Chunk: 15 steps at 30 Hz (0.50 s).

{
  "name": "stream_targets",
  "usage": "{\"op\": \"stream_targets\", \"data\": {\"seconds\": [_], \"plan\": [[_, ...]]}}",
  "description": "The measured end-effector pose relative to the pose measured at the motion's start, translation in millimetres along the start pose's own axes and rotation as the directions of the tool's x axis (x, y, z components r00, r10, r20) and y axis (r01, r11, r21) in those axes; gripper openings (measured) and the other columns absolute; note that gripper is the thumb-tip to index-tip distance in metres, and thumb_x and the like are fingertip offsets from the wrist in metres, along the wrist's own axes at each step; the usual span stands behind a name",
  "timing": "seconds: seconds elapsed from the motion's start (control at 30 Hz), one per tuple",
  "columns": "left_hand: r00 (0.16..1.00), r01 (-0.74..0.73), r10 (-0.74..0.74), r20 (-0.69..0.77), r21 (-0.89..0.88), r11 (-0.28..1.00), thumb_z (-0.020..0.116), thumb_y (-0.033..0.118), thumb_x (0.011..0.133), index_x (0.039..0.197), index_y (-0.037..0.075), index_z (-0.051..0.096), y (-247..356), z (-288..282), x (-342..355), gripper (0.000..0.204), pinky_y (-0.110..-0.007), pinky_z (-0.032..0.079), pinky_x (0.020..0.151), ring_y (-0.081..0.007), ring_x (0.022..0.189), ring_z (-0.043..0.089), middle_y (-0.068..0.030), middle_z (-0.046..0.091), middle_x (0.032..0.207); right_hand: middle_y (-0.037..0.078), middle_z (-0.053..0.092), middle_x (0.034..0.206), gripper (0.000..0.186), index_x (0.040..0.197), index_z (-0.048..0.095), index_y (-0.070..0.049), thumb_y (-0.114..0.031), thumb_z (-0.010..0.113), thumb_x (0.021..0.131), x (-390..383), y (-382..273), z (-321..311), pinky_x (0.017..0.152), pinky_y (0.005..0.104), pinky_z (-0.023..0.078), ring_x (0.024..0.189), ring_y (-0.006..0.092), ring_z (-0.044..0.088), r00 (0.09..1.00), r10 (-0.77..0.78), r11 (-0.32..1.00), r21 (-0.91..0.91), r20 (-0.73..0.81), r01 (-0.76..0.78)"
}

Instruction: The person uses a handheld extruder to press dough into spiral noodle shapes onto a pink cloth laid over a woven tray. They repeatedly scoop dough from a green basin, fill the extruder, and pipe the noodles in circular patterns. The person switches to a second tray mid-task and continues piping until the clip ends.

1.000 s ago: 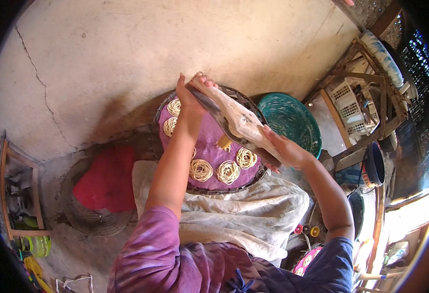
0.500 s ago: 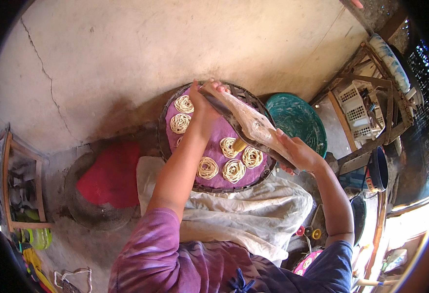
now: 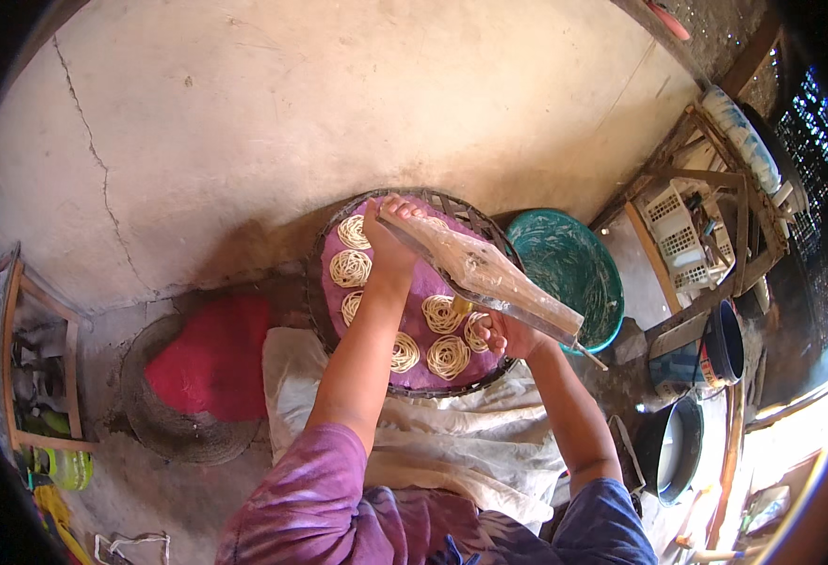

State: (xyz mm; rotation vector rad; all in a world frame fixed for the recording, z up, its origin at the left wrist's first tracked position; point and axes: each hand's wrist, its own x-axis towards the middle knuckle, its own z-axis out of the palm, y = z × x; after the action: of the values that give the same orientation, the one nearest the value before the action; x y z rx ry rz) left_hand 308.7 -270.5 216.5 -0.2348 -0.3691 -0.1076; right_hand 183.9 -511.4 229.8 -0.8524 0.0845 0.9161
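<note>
I'm on the head feed, setting my clock on the middle of the round tray (image 3: 312, 282). The wooden board (image 3: 475, 264) slants above it, one end near 11, the other running out between 3 and 4, past the rim. Left hand (image 3: 392, 221) is at that 11 o'clock end, fingers closed over the edge. Right hand (image 3: 518, 337) sits below the lower end, fingers part curled; I can't tell how firmly they grip. A brass tube (image 3: 459, 306) shows beneath the board, just beside the dough coils (image 3: 448, 358).

Tight at 12: the pale wall (image 3: 339, 104) rises close behind the tray. At 3 the green basin (image 3: 565, 254) is just beside the rim, and the board's tip overlaps it from my angle. More room between coils, where purple cloth (image 3: 414, 318) shows; the coils sit mostly around the left and lower edge.

Surface now: purple lining the tray, pale cloth (image 3: 470, 443) bunched at 6. Out in the room, red cloth (image 3: 211, 363) at 8 over a round mat (image 3: 183, 435), wooden stool (image 3: 51, 441) at 9, black tub (image 3: 673, 447) at 4, white crate (image 3: 675, 226) between 2 and 3.
</note>
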Motion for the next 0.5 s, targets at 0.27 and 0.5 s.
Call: {"op": "stream_targets", "data": {"seconds": [0.27, 0.5], "plan": [[0.999, -0.026, 0.033, -0.037, 0.175, 0.984, 0.039, 0.043, 0.099, 0.07, 0.018, 0.049, 28.7, 67.3, 16.9, 0.039, -0.03, 0.047, 0.064, -0.0103, 0.054, 0.056, 0.0074, 0.053, 0.057, 0.015, 0.063, 0.074, 0.046, 0.133, 0.05, -0.007, -0.032, 0.045, 0.095, -1.6, -22.1, 36.2, 0.048, 0.0282, 0.05, 0.05, 0.0152, 0.057, 0.964, -0.261, 0.451, -0.889, -0.047, 0.079], [0.973, -0.002, 0.107, -0.206, 0.453, 0.892, 0.027, 0.055, 0.097, 0.075, 0.015, 0.048, 52.1, 82.0, 21.1, 0.05, -0.035, 0.041, 0.068, -0.0164, 0.057, 0.048, 0.0015, 0.047, 0.059, 0.011, 0.066, 0.092, 0.075, 0.128, 0.054, 0.002, -0.062, 0.028, 0.099, -11.4, -70.9, 97.9, 0.061, 0.0298, 0.051, 0.07, 0.0158, 0.062, 0.936, -0.134, 0.492, -0.842, -0.326, -0.222]]}}
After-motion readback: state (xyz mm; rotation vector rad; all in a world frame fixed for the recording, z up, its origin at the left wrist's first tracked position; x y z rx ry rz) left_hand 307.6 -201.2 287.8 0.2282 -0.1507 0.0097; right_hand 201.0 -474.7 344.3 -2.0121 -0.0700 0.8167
